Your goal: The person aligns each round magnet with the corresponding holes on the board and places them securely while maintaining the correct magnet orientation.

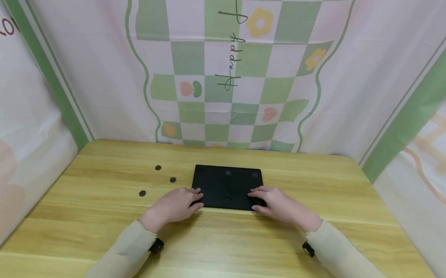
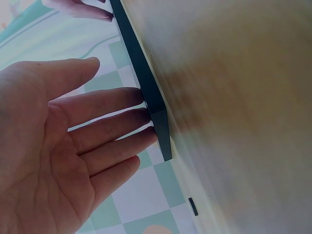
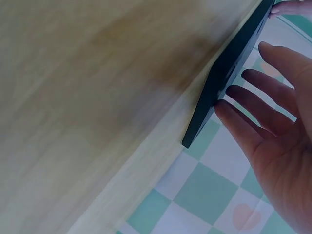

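Note:
A thin black rectangular board (image 1: 226, 187) lies flat on the table. Two dark round discs show near its far edge, one at the middle (image 1: 228, 173) and one by the far right corner (image 1: 255, 175). My left hand (image 1: 173, 204) touches the board's left end with the fingertips, and its fingers look nearly straight in the left wrist view (image 2: 107, 107). Over at the right end, my right hand (image 1: 279, 204) rests its fingertips on the board; the fingers are slightly bent and the thumb stands apart. Neither hand is wrapped around anything.
Left of the board, three small dark discs lie on the wooden table (image 1: 211, 251): a far one (image 1: 158, 167), a middle one (image 1: 173, 180) and a near one (image 1: 142, 193). Patterned cloth (image 1: 222, 66) hangs behind the table and along both sides.

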Tool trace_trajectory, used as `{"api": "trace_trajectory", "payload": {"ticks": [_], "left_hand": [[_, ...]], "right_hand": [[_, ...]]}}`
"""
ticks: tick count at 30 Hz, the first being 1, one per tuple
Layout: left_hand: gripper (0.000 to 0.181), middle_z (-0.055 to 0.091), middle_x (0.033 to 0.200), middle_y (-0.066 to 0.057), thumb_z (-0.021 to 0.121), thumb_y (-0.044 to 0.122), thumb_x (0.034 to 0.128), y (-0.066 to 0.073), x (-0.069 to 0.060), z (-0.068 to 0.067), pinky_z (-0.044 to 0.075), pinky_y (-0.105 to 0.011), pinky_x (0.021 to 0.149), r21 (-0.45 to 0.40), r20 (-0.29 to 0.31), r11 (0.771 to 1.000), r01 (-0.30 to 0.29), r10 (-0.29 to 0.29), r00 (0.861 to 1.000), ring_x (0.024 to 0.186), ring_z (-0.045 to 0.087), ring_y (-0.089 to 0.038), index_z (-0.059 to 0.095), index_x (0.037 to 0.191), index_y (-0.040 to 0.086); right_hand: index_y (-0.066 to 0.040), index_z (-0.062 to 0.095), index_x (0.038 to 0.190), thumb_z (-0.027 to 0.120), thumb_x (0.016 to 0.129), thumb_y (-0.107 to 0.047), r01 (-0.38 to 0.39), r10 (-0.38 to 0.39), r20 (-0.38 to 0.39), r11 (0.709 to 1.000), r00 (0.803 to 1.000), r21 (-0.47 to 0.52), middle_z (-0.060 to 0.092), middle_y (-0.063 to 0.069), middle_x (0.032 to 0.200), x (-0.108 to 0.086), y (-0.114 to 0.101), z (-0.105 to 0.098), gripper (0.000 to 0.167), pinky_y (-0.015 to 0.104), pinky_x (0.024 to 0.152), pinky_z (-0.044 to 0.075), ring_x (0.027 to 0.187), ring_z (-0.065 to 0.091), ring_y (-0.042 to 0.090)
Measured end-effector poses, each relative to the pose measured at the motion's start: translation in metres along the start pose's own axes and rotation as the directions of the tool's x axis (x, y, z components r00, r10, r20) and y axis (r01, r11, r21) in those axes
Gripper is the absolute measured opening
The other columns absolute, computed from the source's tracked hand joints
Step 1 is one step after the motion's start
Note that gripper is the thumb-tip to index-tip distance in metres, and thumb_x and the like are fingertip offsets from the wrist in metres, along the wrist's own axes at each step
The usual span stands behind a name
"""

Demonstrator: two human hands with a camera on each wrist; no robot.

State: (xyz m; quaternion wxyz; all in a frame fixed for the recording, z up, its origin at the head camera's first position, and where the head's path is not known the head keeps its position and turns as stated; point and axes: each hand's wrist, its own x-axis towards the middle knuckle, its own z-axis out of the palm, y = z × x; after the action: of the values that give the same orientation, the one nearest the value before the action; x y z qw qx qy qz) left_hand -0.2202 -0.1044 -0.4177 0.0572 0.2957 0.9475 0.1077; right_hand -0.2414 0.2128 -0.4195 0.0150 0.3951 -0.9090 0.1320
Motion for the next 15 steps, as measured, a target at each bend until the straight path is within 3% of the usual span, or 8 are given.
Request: {"api": "trace_trajectory", "payload": {"ticks": [7,15], "left_hand": [[0.040,0.051,0.140,-0.011,0.047,0.033,0.1000,0.0007,-0.0002,-0.0003,0.038,-0.046,0.108,-0.001,0.001,1.000,0.007,-0.007,1.000,0.131,0.046,-0.029,0.060,0.130,0.010],[0.041,0.051,0.140,-0.011,0.047,0.033,0.0998,0.0016,-0.0004,-0.0015,0.038,-0.045,0.108,-0.007,0.004,1.000,0.016,-0.016,1.000,0.131,0.046,-0.029,0.059,0.131,0.009]], "right_hand": [[0.001,0.061,0.124,0.063,0.092,-0.021,-0.029,0.027,0.068,0.999,0.997,0.025,0.054,0.024,0.132,0.0008,-0.0012,0.0005,0.039,0.048,0.099,0.046,0.123,0.051,0.037],[0.002,0.060,0.125,0.063,0.092,-0.020,-0.028,0.027,0.073,0.999,0.997,0.018,0.053,0.024,0.134,0.0012,-0.0015,0.0026,0.040,0.047,0.099,0.046,0.126,0.050,0.038]]}}
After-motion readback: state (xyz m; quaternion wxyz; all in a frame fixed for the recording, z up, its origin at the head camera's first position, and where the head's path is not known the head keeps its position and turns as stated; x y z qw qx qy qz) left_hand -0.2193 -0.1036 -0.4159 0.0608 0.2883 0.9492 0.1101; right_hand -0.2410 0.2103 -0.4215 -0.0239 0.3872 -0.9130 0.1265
